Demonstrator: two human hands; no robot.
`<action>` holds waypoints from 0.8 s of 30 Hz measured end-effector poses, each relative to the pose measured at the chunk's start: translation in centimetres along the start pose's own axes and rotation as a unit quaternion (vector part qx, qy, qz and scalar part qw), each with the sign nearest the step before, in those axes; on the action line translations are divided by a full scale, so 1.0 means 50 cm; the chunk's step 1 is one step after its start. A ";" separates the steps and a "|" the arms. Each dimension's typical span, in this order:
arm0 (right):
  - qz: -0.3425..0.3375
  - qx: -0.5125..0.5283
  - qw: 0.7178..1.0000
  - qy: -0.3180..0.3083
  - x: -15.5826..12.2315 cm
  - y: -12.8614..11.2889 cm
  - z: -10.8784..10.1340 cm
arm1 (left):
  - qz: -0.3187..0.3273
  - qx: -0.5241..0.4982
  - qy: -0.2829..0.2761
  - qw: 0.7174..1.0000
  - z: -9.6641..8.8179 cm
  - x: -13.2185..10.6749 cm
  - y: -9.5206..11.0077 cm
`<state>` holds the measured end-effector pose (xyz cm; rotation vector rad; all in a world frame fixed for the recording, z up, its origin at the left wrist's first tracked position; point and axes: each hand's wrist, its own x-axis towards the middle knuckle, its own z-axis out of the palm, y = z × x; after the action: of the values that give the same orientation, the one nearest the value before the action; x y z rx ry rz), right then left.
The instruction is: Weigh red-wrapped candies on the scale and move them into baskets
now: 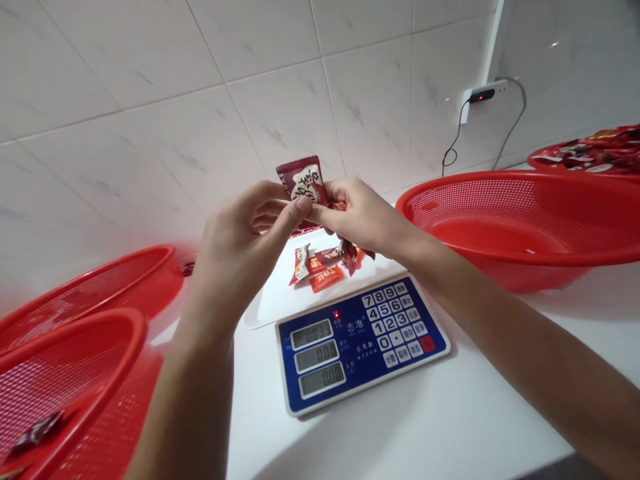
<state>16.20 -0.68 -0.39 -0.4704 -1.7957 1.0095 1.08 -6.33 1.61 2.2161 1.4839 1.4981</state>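
Okay, in the head view my left hand (pixel 240 247) and right hand (pixel 355 217) both have a clenched grip on a dark red sweet packet (pixel 300 183), held up above a white tray (pixel 270 300) on a blue-faced scale (pixel 363 343). More wrapped sweets (pixel 320 267) lie on the tray. A red basket (pixel 500 227) stands on the white table (pixel 400 427) to the right, with a heaped basket (pixel 585 157) behind it, and two more red baskets (pixel 85 293) are on the left.
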 end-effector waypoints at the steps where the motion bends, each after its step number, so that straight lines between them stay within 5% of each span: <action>1: -0.002 -0.005 1.000 -0.002 -0.001 0.000 -0.001 | 0.003 0.000 -0.001 1.000 -0.001 0.000 -0.001; 11: 0.026 -0.051 0.998 0.024 -0.001 0.004 0.002 | -0.031 -0.050 -0.025 0.998 0.002 0.004 -0.016; 15: 0.043 -0.075 0.996 -0.035 -0.004 0.007 0.000 | -0.073 -0.096 0.003 0.993 0.007 0.014 -0.038; 18: 0.060 -0.114 0.992 -0.014 -0.002 0.013 -0.013 | -0.121 0.034 0.005 0.992 -0.011 0.021 -0.060; 21: 0.056 -0.107 0.991 0.058 0.005 0.021 -0.027 | -0.164 0.226 -0.028 0.960 -0.042 0.026 -0.094; 24: 0.049 -0.062 0.993 0.090 0.011 0.022 -0.031 | -0.181 0.308 -0.060 0.932 -0.058 0.025 -0.133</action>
<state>17.21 1.00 -0.73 -0.7108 -1.6913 0.8961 -5.43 -3.08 0.38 2.0646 2.3990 0.8404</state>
